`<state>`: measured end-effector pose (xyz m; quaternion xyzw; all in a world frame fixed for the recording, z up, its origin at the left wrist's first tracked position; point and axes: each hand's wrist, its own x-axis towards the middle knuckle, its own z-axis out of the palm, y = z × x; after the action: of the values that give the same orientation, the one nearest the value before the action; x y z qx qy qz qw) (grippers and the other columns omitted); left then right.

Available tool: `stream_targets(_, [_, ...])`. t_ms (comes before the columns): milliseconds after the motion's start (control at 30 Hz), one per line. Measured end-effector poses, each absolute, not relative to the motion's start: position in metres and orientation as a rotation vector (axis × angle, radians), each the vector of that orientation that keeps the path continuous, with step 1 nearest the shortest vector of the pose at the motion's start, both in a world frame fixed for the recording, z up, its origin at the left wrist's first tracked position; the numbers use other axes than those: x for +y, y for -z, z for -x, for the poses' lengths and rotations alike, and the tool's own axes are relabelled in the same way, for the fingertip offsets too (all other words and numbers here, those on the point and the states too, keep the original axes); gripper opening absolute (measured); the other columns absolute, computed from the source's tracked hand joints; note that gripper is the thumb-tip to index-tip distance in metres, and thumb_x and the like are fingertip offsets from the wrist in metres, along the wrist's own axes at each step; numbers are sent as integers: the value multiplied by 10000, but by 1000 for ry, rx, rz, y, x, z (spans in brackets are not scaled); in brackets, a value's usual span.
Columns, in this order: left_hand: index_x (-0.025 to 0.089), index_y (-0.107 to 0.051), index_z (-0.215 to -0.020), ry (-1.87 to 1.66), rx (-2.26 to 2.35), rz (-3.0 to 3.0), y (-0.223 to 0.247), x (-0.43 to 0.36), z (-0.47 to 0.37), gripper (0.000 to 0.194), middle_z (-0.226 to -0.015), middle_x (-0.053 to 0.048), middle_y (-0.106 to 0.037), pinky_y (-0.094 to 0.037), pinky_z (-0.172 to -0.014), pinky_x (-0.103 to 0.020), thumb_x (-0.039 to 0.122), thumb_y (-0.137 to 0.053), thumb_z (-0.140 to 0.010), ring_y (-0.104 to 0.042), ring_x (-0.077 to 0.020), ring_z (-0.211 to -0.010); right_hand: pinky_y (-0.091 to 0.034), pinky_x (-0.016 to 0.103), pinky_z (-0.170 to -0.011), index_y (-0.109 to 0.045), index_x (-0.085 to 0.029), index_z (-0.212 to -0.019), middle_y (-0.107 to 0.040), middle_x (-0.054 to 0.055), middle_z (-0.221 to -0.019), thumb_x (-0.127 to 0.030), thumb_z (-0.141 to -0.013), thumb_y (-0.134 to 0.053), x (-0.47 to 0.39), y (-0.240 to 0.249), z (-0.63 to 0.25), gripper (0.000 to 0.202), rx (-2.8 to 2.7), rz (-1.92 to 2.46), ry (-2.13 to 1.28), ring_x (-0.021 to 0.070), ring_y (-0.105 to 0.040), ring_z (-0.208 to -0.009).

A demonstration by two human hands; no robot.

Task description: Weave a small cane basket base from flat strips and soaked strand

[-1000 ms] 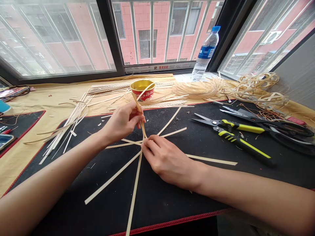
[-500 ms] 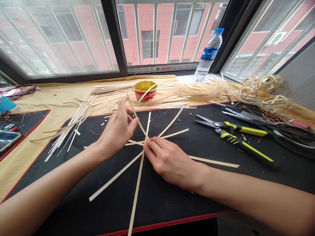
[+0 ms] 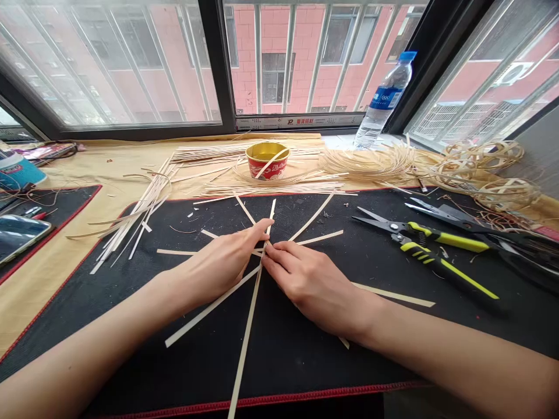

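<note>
Flat pale bamboo strips [image 3: 250,314] cross each other and fan out like spokes on a black mat [image 3: 196,372]. My right hand [image 3: 317,282] rests palm down just right of the crossing, its thumb and fingers pinching the strips there. From the left, my left hand [image 3: 222,256] reaches in with fingers curled and its thumb and index fingertip at a thin strip by the crossing. Both hands' fingertips nearly meet and hide most of the centre. One long spoke runs toward me past the mat's red-stitched front edge.
Yellow-handled shears [image 3: 445,244] and black scissors [image 3: 471,218] lie to the right. Behind are a red bowl [image 3: 268,169], bundled strips [image 3: 135,215], coiled strips [image 3: 371,160] and a water bottle [image 3: 384,99]. A phone [image 3: 21,235] lies at left.
My left hand has come down and right to the crossing, lowering the strip it held raised. My right hand keeps its pinch. The view has shifted slightly left.
</note>
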<state>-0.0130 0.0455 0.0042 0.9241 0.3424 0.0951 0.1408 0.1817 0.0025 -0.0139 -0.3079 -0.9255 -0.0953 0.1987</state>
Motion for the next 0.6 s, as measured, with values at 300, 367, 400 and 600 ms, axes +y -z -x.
stream_targets(300, [166,-308,-1414,-658,940,-2576,10,47,17,508,-1323,-117,-568,-438,-1061,-319,120,-395,-916,-551,-174,-1225,-555,335,-827,-692,-171,-988,-723,71,-990,-53,-846,-546,18,1,-196,236,-1884,1124,-675,190,-686,-895])
stream_targets(367, [165,-368,-1382,-774,960,-2447,8,47,16,468,-1304,-108,-591,-425,-1080,-332,139,-429,-919,-562,-177,-1217,-570,320,-804,-683,-167,-1020,-715,69,-1000,-77,-820,-604,21,-4,-196,233,-1606,1188,-1071,181,-688,-892])
stream_targets(400, [166,-407,-1356,-846,977,-2342,6,46,15,442,-1292,-103,-602,-421,-1086,-340,153,-458,-917,-569,-182,-1210,-576,303,-792,-676,-161,-1032,-712,69,-1000,-93,-811,-632,22,-6,-196,235,-1443,1189,-1257,173,-688,-888])
stream_targets(600, [106,-584,-1141,-951,902,-1227,-18,43,9,320,-1129,-142,-695,-516,-987,-353,324,-569,-908,-659,-246,-1072,-569,314,-860,-648,-83,-1028,-717,143,-1006,-242,-968,-474,29,-16,-195,243,-602,984,-1898,179,-715,-882])
